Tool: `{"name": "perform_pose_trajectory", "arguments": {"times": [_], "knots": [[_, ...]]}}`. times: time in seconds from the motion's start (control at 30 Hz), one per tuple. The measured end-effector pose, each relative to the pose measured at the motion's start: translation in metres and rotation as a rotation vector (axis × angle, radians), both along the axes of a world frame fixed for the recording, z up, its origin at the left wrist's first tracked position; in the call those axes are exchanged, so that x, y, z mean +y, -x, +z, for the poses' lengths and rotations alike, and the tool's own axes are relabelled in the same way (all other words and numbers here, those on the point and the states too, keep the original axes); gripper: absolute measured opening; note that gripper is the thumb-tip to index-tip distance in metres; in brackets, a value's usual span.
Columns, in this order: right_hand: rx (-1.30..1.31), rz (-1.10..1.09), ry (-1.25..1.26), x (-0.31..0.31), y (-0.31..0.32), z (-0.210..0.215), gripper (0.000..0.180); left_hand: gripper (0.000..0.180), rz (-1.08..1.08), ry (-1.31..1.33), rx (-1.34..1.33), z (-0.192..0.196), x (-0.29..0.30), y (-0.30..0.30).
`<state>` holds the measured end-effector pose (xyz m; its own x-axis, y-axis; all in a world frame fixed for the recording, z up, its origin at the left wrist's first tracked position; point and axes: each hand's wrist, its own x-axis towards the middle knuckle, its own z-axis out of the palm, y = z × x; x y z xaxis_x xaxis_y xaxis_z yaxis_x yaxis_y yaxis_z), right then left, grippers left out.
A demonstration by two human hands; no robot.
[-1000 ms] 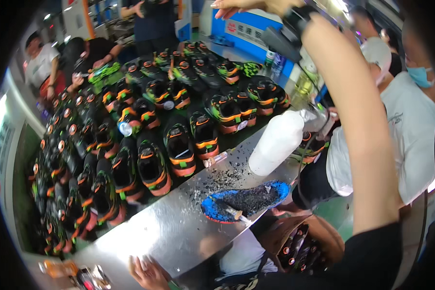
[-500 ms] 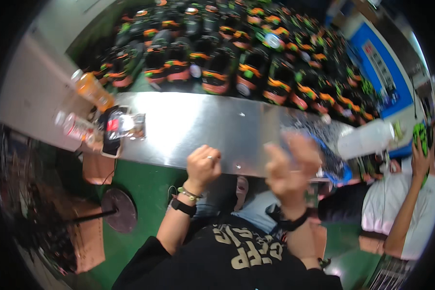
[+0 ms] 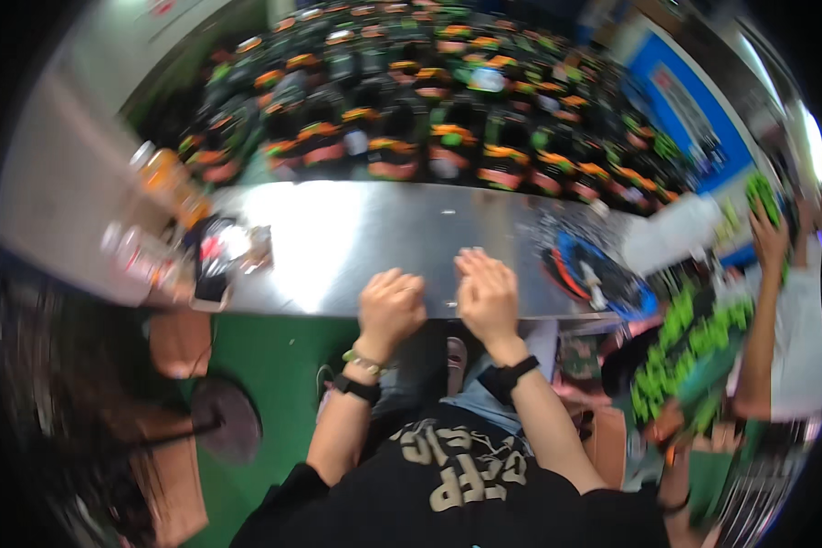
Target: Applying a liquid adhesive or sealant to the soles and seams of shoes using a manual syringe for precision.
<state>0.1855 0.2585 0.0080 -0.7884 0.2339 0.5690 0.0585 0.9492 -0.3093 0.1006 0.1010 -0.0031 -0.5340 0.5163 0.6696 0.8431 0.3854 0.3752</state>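
My left hand is over the front edge of a shiny metal table, its fingers curled in. Anything inside that hand is hidden. Beside it, a little to the right and apart from it, my right hand reaches forward over the table with its fingers stretched out, and nothing shows in it. To the right of my right hand lies a black piece with a blue and orange edge, blurred.
Many black shoes with orange and green parts stand in rows beyond the table. Bottles and a clear packet are at left, a whitish bottle at right. A person at right handles bright green pieces.
My right hand has moved left, closer to my left hand. The view has shifted slightly. At right, a spread of bright green pieces has come into sight beside the other person.
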Motion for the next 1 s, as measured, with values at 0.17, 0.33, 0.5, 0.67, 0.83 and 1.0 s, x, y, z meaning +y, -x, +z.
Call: {"name": "perform_pose_trajectory", "arguments": {"times": [0.17, 0.33, 0.5, 0.67, 0.83, 1.0], "knots": [[-0.025, 0.014, 0.044, 0.02, -0.007, 0.031, 0.029, 0.012, -0.01, 0.037, 0.009, 0.007, 0.006, 0.0], [-0.573, 0.256, 0.323, 0.035, -0.021, 0.044, 0.031, 0.013, -0.005, 0.098, 0.016, 0.003, 0.007, 0.0], [-0.46, 0.551, 0.63, -0.012, -0.038, 0.055, 0.03, 0.01, 0.053, -0.133, -0.045, -0.002, 0.001, -0.003], [-0.574, 0.458, 0.792, -0.004, -0.039, 0.077, 0.016, 0.028, 0.187, -0.828, -0.594, 0.001, -0.005, -0.001], [-0.436, 0.246, 0.089, 0.033, -0.029, 0.117, 0.053, 0.034, 0.203, -0.782, -0.648, 0.003, 0.0, 0.004], [-0.16, 0.322, 0.229, 0.063, -0.099, 0.137, 0.034, 0.029, 0.176, -0.657, -0.585, 0.0, -0.004, 0.006]]}}
